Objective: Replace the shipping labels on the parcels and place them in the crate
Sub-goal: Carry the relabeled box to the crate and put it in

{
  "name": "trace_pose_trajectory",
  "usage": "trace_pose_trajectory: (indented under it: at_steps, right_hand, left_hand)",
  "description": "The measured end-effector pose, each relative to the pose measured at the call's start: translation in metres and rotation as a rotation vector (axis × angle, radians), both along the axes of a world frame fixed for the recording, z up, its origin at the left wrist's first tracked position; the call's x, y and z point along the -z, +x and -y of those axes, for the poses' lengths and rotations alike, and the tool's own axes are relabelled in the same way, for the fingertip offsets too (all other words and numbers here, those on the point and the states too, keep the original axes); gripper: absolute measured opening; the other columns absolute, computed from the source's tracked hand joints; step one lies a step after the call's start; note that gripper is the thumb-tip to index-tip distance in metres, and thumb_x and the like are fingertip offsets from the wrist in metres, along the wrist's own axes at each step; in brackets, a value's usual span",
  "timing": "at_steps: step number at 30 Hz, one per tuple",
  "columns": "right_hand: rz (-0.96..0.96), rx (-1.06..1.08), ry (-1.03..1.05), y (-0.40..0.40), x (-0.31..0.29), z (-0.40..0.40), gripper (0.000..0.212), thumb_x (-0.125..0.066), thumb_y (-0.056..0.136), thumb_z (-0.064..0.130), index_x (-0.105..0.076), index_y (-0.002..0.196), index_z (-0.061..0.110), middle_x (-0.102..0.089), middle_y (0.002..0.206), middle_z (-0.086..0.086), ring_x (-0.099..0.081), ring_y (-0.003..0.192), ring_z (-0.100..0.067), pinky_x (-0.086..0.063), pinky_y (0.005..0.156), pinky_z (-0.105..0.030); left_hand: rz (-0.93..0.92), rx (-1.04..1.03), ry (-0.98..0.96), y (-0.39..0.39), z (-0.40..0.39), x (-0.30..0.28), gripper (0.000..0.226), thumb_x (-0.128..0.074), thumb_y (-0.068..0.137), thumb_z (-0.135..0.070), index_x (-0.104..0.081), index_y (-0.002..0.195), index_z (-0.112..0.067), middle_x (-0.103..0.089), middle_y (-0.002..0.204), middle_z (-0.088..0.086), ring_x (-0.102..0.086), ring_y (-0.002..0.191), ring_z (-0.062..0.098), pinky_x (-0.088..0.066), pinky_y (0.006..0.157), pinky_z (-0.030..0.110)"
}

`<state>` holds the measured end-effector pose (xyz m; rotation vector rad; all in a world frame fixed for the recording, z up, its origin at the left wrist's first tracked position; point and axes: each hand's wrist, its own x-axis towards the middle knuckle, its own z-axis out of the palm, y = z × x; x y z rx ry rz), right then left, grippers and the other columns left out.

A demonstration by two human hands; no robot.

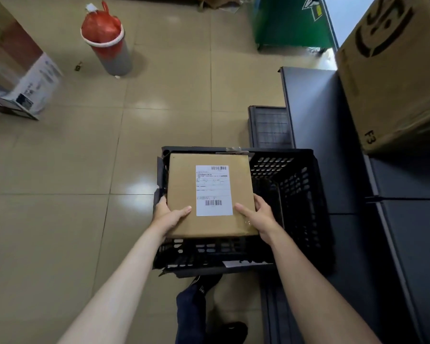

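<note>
A brown cardboard parcel (184, 184) with a white shipping label (214, 191) on its top face is held level over the left half of a black perforated plastic crate (295, 184) on the floor. My left hand (170, 214) grips the parcel's near left corner, thumb on top. My right hand (257, 214) grips the near right edge, thumb lying on top beside the label. The crate's right half shows dark and open; what lies under the parcel is hidden.
A dark grey table (315, 145) runs along the right, with a large cardboard box (392, 70) on it. A folded dark crate (271, 126) leans by the table. A bin with a red bag (107, 43) and a white printed box (27, 90) stand on the tiled floor.
</note>
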<state>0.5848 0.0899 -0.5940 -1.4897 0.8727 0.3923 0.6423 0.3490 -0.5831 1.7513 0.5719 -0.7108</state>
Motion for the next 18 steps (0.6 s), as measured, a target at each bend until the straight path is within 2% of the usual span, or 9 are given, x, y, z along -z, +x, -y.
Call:
trace_pose_trajectory:
  at_steps: [5, 9, 14, 18]
  right_hand:
    - [0.003, -0.003, -0.020, 0.002, 0.024, -0.006, 0.093, -0.087, 0.080, 0.018, -0.034, 0.156, 0.015, -0.057, 0.145, -0.005, -0.059, 0.125, -0.020, -0.051, 0.107, -0.044]
    - [-0.018, 0.033, -0.013, -0.002, 0.038, -0.011, 0.087, -0.083, 0.084, 0.016, -0.034, 0.155, 0.013, -0.057, 0.142, -0.007, -0.060, 0.117, -0.020, -0.051, 0.105, -0.043]
    - [-0.020, 0.063, -0.005, -0.004, 0.050, -0.014, 0.084, -0.081, 0.085, 0.016, -0.034, 0.155, 0.013, -0.058, 0.141, -0.007, -0.060, 0.114, -0.020, -0.051, 0.105, -0.046]
    - [-0.003, 0.064, -0.021, -0.001, 0.054, -0.015, 0.082, -0.081, 0.086, 0.015, -0.036, 0.154, 0.013, -0.058, 0.140, -0.008, -0.059, 0.111, -0.019, -0.053, 0.099, -0.040]
  left_hand:
    - [-0.029, 0.074, 0.128, 0.002, 0.000, 0.036, 0.070, -0.084, 0.078, -0.019, -0.046, 0.136, -0.009, -0.058, 0.137, 0.007, -0.057, 0.124, 0.027, -0.044, 0.109, 0.045]
    - [-0.043, 0.058, 0.183, -0.003, 0.008, 0.053, 0.085, -0.079, 0.082, -0.021, -0.031, 0.151, -0.008, -0.046, 0.151, 0.010, -0.046, 0.137, 0.030, -0.036, 0.115, 0.047]
    - [0.014, 0.040, 0.279, -0.010, 0.017, 0.056, 0.087, -0.077, 0.085, -0.025, -0.027, 0.155, -0.010, -0.038, 0.157, 0.010, -0.035, 0.145, 0.029, -0.031, 0.118, 0.047]
    - [0.075, 0.016, 0.334, -0.018, 0.023, 0.054, 0.089, -0.075, 0.089, -0.025, -0.021, 0.158, -0.010, -0.031, 0.161, 0.009, -0.023, 0.150, 0.027, -0.024, 0.121, 0.043]
